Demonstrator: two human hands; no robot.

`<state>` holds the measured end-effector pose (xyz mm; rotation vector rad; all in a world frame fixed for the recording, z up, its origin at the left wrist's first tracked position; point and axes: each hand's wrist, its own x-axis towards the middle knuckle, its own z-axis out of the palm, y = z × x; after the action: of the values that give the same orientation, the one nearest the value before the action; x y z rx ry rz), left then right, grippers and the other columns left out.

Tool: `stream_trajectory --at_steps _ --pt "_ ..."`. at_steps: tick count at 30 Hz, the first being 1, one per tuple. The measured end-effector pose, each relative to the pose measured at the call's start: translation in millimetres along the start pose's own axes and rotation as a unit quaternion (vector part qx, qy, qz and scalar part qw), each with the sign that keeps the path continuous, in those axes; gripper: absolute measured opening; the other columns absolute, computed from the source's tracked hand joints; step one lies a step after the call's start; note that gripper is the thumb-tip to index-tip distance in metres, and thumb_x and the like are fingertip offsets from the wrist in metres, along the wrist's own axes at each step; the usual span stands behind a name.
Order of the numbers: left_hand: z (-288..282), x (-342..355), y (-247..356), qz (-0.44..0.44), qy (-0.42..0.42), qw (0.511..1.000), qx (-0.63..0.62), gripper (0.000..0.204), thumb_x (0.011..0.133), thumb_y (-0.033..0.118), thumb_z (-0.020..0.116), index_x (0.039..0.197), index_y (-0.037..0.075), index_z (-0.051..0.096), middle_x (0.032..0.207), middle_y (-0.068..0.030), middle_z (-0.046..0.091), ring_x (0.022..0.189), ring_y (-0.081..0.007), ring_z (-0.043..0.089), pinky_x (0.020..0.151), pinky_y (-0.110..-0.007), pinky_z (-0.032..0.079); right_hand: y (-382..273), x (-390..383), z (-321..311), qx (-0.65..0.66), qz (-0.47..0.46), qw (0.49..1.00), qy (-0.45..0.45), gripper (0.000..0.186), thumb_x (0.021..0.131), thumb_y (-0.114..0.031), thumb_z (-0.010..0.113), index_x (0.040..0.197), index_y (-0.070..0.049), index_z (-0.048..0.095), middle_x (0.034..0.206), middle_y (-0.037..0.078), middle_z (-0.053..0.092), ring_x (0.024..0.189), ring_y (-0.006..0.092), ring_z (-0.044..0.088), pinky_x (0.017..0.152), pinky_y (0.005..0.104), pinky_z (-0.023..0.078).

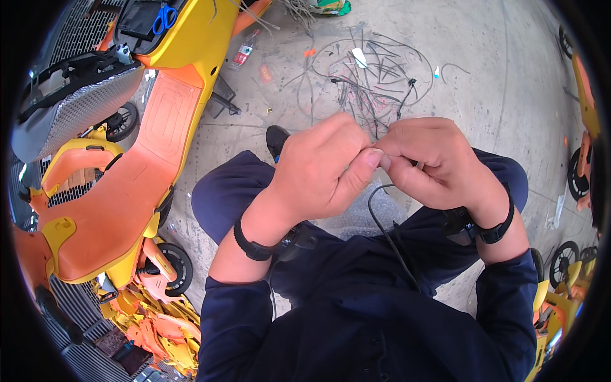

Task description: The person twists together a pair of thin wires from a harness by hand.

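Note:
My left hand (324,167) and my right hand (436,162) meet above my lap, fingertips touching. Both are closed in a pinch, thumb against fingers. A black cable (377,219) rises from my lap in a loop and passes under the fingers of my right hand, which grips it. Whatever sits between the left fingertips is too small and covered to make out. Beneath the hands, between my knees, lies a sheet of clear bubble wrap (356,219). Each wrist wears a black strap with a small dark box.
A yellow and orange scooter body (168,121) stands close on my left, blue scissors (165,20) on top. Ahead on the concrete floor lie a tangle of dark cables (375,76) and a plastic bottle (244,51). Orange and yellow parts (156,328) are heaped at lower left; wheels (563,262) stand at right.

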<state>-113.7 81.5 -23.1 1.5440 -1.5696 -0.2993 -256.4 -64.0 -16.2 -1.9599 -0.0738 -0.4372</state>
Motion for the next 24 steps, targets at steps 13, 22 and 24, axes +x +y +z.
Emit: stream_trajectory --at_steps 13,22,24 --pt "3.1 -5.2 17.1 -0.073 0.068 0.972 -0.214 0.016 0.087 0.003 0.056 0.071 0.001 0.054 0.060 -0.0060 0.053 0.050 -0.0148 0.048 0.047 -0.028 0.039 -6.0 -1.9 -0.6 0.218 0.072 0.972 -0.056 0.012 0.087 -0.003 0.054 0.086 0.001 0.066 0.070 0.006 0.063 0.062 0.0117 0.057 0.059 0.0253 0.045" --pt "1.5 -7.1 21.9 -0.179 0.068 0.890 -0.413 0.026 0.095 0.008 0.048 0.071 0.000 0.053 0.066 -0.0056 0.056 0.052 -0.0095 0.054 0.049 -0.023 0.043 -8.2 -4.4 -2.6 0.325 0.141 0.934 -0.049 0.014 0.090 -0.002 0.054 0.089 0.004 0.067 0.076 0.003 0.066 0.071 0.0060 0.056 0.065 0.0236 0.046" --pt "1.4 -7.5 21.4 -0.186 0.066 0.879 -0.435 0.026 0.096 0.008 0.047 0.072 -0.001 0.053 0.067 -0.0065 0.056 0.052 -0.0104 0.055 0.049 -0.024 0.044 -9.6 -3.7 -3.3 0.341 0.150 0.927 -0.046 0.014 0.090 -0.002 0.054 0.089 0.004 0.067 0.077 0.003 0.066 0.072 0.0061 0.056 0.066 0.0234 0.047"
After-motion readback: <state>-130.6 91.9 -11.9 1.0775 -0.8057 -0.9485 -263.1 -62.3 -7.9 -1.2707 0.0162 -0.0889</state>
